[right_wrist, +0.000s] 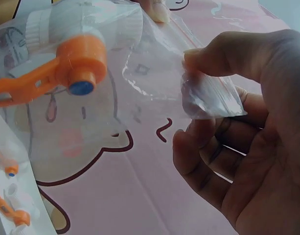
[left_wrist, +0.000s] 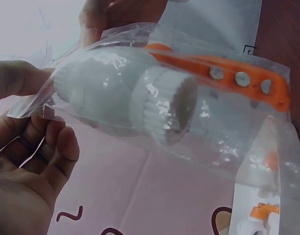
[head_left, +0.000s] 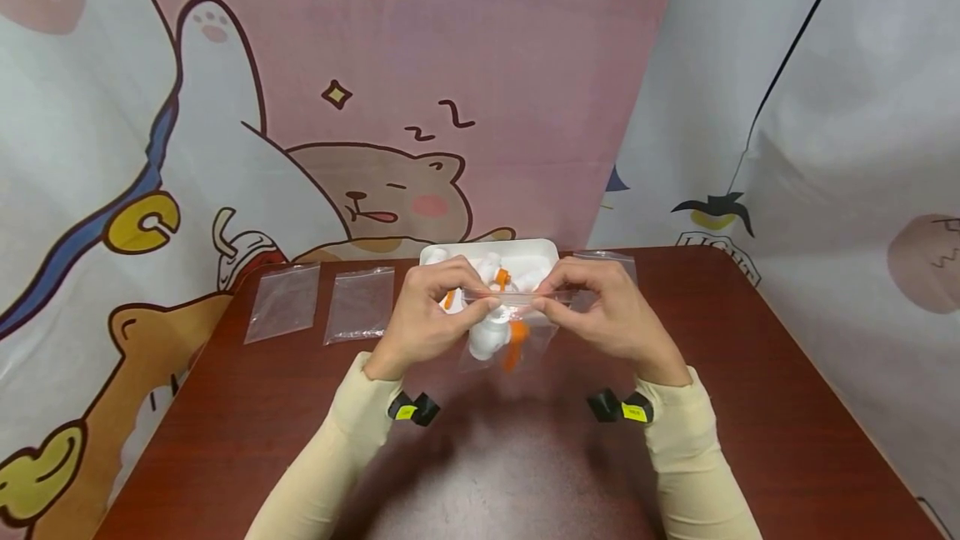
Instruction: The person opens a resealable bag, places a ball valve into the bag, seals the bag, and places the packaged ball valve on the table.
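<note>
Both hands hold the top edge of a clear zip bag (right_wrist: 154, 83) over the table. My left hand (head_left: 431, 315) pinches the bag's left part between thumb and fingers, and my right hand (head_left: 611, 311) pinches the right part. Inside the bag hangs a white plastic valve (left_wrist: 108, 90) with ribbed ends and an orange lever handle (left_wrist: 228, 76). Right behind stands a white tray (head_left: 543, 251) with more white and orange valves, partly hidden by the hands and the bag.
Two flat clear bags (head_left: 360, 304) lie on the dark red table (head_left: 225, 432) left of the tray. Another clear bag (head_left: 626, 261) lies to the right, partly behind my right hand. A printed cloth (head_left: 525, 90) hangs behind the table.
</note>
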The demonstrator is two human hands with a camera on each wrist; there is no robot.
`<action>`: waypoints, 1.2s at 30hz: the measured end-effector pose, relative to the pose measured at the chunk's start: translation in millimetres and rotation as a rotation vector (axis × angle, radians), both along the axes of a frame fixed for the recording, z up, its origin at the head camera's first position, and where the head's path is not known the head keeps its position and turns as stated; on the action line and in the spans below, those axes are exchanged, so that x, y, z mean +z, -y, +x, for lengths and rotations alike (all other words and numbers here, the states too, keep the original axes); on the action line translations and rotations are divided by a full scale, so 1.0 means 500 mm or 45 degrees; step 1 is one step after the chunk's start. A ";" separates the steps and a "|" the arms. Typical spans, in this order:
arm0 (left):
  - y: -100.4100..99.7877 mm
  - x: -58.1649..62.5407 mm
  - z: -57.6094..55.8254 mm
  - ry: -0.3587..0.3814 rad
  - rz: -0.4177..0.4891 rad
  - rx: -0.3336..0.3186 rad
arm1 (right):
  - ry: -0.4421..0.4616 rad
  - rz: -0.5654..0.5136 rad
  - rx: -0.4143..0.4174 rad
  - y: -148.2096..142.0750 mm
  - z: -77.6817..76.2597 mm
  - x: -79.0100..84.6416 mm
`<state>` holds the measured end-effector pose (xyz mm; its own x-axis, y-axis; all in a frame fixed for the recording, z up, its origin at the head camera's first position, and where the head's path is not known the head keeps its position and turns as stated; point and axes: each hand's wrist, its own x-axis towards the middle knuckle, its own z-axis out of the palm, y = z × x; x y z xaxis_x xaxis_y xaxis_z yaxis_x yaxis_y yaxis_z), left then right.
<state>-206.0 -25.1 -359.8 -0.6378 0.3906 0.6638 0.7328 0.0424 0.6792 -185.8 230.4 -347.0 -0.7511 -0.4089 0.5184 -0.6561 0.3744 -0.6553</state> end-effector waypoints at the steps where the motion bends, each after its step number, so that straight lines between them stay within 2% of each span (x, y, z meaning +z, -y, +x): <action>1: 0.001 -0.001 0.000 0.005 0.008 -0.004 | -0.002 0.004 -0.003 -0.001 0.000 0.000; 10: 0.008 -0.001 -0.001 0.029 0.049 -0.033 | -0.022 0.009 -0.033 -0.010 -0.001 -0.003; 23: 0.016 -0.005 -0.001 0.039 0.047 0.015 | -0.004 0.018 -0.060 -0.019 -0.004 -0.006; 36: 0.023 -0.005 -0.002 0.038 0.039 0.024 | -0.029 0.040 -0.070 -0.032 -0.004 0.001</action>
